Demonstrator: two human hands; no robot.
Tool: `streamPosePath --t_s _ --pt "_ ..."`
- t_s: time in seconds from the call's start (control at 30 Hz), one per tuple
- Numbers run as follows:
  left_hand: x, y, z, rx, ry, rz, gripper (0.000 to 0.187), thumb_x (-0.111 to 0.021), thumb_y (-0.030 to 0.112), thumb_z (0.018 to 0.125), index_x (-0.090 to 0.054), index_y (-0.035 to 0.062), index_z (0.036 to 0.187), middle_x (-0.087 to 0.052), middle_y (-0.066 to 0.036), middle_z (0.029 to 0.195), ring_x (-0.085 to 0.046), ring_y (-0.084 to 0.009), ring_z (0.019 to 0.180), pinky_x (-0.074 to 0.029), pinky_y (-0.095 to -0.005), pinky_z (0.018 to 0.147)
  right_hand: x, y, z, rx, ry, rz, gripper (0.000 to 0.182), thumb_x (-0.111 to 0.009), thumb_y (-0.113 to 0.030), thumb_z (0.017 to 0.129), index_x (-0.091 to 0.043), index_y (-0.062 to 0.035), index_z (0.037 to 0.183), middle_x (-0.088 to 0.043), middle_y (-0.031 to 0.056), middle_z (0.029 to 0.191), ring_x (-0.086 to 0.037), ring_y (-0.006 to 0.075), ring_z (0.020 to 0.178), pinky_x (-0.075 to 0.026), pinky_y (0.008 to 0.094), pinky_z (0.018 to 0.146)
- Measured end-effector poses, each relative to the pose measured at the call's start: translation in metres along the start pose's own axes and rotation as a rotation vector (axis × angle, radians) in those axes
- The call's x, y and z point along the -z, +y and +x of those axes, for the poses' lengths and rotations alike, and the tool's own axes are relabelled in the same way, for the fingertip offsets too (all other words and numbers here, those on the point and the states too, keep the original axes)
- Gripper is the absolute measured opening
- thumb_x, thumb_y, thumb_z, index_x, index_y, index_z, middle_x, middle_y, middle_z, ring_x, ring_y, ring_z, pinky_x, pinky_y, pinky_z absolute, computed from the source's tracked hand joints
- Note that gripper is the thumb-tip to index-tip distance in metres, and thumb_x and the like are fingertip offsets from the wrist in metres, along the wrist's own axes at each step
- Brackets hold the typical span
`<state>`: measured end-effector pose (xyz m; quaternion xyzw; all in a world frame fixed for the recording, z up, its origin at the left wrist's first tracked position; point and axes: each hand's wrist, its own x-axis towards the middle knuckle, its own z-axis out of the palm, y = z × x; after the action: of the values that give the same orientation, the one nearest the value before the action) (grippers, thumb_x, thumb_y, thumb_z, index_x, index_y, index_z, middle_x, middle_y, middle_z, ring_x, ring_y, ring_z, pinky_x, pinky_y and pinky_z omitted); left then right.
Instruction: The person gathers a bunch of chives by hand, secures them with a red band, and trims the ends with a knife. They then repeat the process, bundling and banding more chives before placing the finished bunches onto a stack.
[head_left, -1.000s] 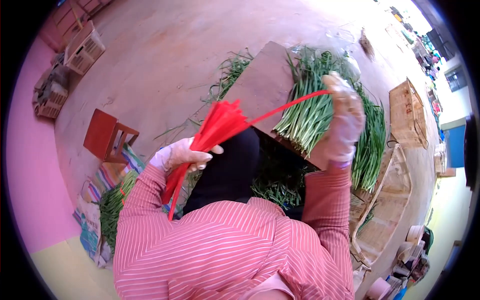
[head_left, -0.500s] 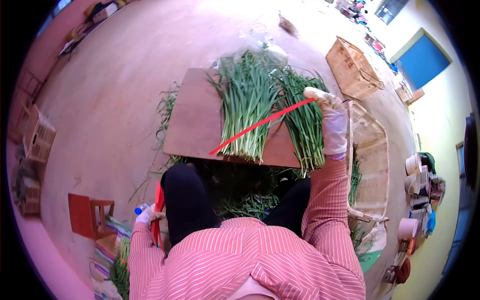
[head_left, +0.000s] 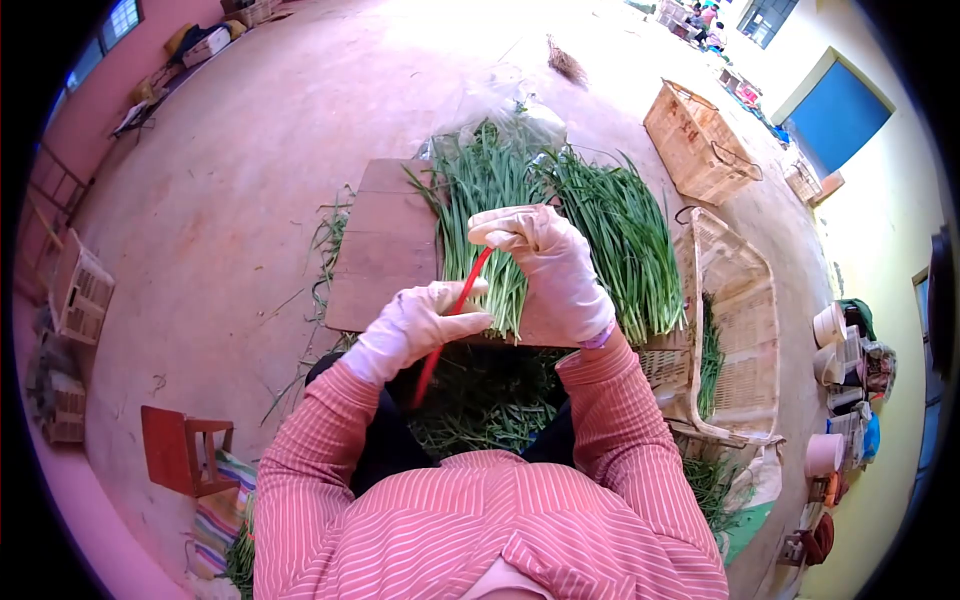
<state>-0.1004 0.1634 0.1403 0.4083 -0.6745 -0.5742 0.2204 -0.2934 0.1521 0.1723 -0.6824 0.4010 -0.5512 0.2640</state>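
A red strip slants down between my gloved hands, over the near end of a bundle of long green stalks. My right hand has its fingers pinched on the strip's upper end. Lower and to the left, my left hand has thumb and fingers apart around the strip; whether they touch it cannot be made out. A second green bundle lies to the right on the same brown board.
A long plastic basket holding some greens stands right of the board, with a crate beyond it. At the lower left is a red-brown stool. Loose greens lie below the board. People sit far off.
Both hands have come together over the near end of the left bundle. My left hand rose from beside the left knee, where it held red strips. The strip shifted with my right hand.
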Motion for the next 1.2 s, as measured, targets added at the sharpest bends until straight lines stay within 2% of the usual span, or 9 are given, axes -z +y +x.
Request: streamPosePath --t_s 0.13,0.33,0.47,0.6,0.67,0.77,0.87,0.97,1.2 --pt "-0.015 -0.025 0.008 -0.016 -0.042 -0.431 0.034 -0.066 0.026 0.092 -0.068 0.0012 0.115 -0.073 -0.006 0.090 -0.066 -0.0106 0.081 -0.052 -0.0250 0.079 -0.003 0.016 0.007 0.075 -0.017 -0.240 0.006 -0.071 -0.007 0.077 -0.067 -0.0074 0.081 -0.072 0.0076 0.086 -0.068 0.0230 0.078 -0.055 0.0335 0.072" --pt "0.002 -0.032 0.012 0.093 0.033 -0.534 0.029 -0.063 0.023 0.093 -0.069 0.0004 0.111 -0.072 -0.011 0.091 -0.068 -0.0147 0.076 -0.055 -0.0270 0.077 -0.014 0.021 0.007 0.454 0.226 -0.744 0.041 -0.078 -0.018 0.075 -0.062 -0.0091 0.112 -0.067 0.0094 0.111 -0.065 0.0267 0.100 -0.051 0.0362 0.089" --pt "0.044 -0.063 0.029 0.003 0.325 -0.502 0.036 -0.057 0.028 0.096 -0.065 0.0001 0.117 -0.071 -0.012 0.096 -0.068 -0.0187 0.082 -0.055 -0.0353 0.082 -0.034 0.024 -0.072 -0.193 0.041 -0.267 0.025 -0.068 -0.026 0.089 -0.070 -0.0055 0.104 -0.070 0.0119 0.099 -0.067 0.0269 0.095 -0.052 0.0353 0.086" --pt "0.066 -0.093 0.053 0.105 0.456 -0.609 0.036 -0.052 0.025 0.098 -0.061 -0.0006 0.122 -0.071 -0.016 0.103 -0.068 -0.0220 0.087 -0.054 -0.0359 0.085 -0.051 0.045 -0.122 -0.745 -0.661 0.046 0.059 -0.059 -0.054 0.090 -0.060 -0.0034 0.120 -0.067 0.0144 0.113 -0.064 0.0209 0.102 -0.047 0.0307 0.090" --pt "0.068 -0.105 0.062 0.155 0.461 -0.610 0.035 -0.051 0.024 0.099 -0.061 -0.0002 0.123 -0.070 -0.017 0.106 -0.068 -0.0226 0.090 -0.054 -0.0354 0.086 -0.064 0.039 -0.131 -1.178 -0.451 0.491 0.048 -0.050 -0.044 0.099 -0.061 -0.0038 0.122 -0.070 0.0093 0.106 -0.065 0.0124 0.089 -0.048 0.0252 0.079" --pt "0.069 -0.122 0.069 0.214 0.450 -0.674 0.031 -0.050 0.021 0.099 -0.062 0.0010 0.120 -0.071 -0.014 0.104 -0.068 -0.0233 0.091 -0.053 -0.0359 0.087 -0.067 0.051 -0.134 -1.223 -0.486 0.618 0.045 -0.048 -0.039 0.100 -0.066 0.0005 0.111 -0.071 0.0070 0.087 -0.061 0.0095 0.072 -0.046 0.0215 0.067" --pt "0.068 -0.124 0.072 0.283 0.414 -0.566 0.044 -0.056 0.028 0.096 -0.054 0.0021 0.132 -0.065 -0.018 0.119 -0.065 -0.0273 0.104 -0.050 -0.0392 0.095 -0.073 0.062 -0.138 -1.241 -0.511 0.707 0.047 -0.046 -0.038 0.101 -0.067 0.0041 0.106 -0.069 0.0064 0.081 -0.055 0.0074 0.064 -0.041 0.0197 0.058" --pt "0.071 -0.138 0.078 0.344 0.837 0.639 0.095 -0.070 0.047 0.083 -0.019 0.0064 0.152 -0.029 -0.023 0.153 -0.045 -0.0350 0.131 -0.038 -0.0425 0.107 -0.083 0.086 -0.144 -1.329 -0.562 0.826 0.048 -0.045 -0.037 0.101 -0.065 0.0056 0.108 -0.066 0.0050 0.079 -0.051 0.0062 0.061 -0.040 0.0202 0.057" --pt "0.045 -0.122 0.072 0.273 0.709 1.091 0.087 -0.070 0.037 0.083 -0.023 0.0136 0.152 -0.026 -0.020 0.153 -0.038 -0.0455 0.131 -0.035 -0.0515 0.107 -0.091 0.105 -0.145 -1.361 -0.552 0.937 0.049 -0.044 -0.038 0.102 -0.062 0.0054 0.114 -0.067 0.0032 0.082 -0.052 0.0046 0.063 -0.039 0.0188 0.056"
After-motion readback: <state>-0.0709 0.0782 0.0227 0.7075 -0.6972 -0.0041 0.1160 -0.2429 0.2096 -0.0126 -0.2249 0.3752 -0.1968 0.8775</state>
